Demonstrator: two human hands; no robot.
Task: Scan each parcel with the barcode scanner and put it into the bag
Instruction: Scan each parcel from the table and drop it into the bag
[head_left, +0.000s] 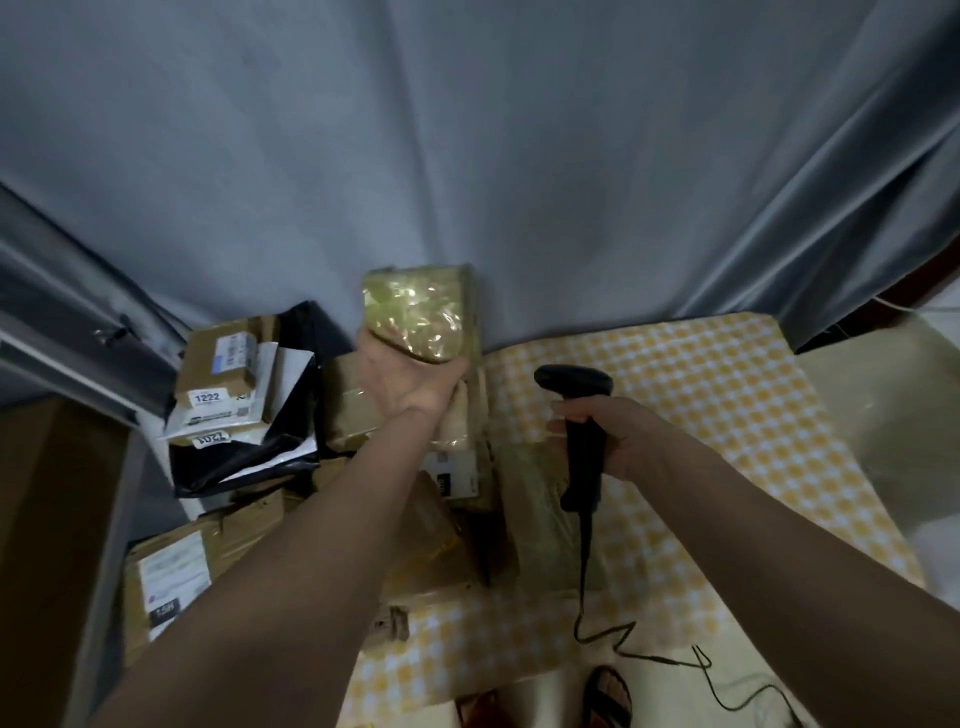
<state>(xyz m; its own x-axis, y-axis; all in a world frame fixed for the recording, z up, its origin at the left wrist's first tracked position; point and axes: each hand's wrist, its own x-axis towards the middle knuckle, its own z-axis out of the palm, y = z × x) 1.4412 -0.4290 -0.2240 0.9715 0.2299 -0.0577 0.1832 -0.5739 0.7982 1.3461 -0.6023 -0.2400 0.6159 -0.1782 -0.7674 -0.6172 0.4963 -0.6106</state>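
Note:
My left hand (410, 382) holds up a small parcel wrapped in shiny brownish tape (421, 312), lifted above the pile with its broad face towards me. My right hand (608, 431) grips the handle of a black barcode scanner (576, 415), head upward and pointing left towards the raised parcel. The scanner's cable (649, 654) trails down to the floor. Several more cardboard parcels (415, 519) lie on the table under my left arm. No bag is clearly recognisable in view.
A yellow-checked cloth (727, 415) covers the table. At the left, labelled boxes (218, 384) are stacked on a black and white mailer (249, 457). A labelled box (176, 582) lies lower left. A grey curtain (467, 156) hangs behind. My sandalled foot (608, 696) shows below.

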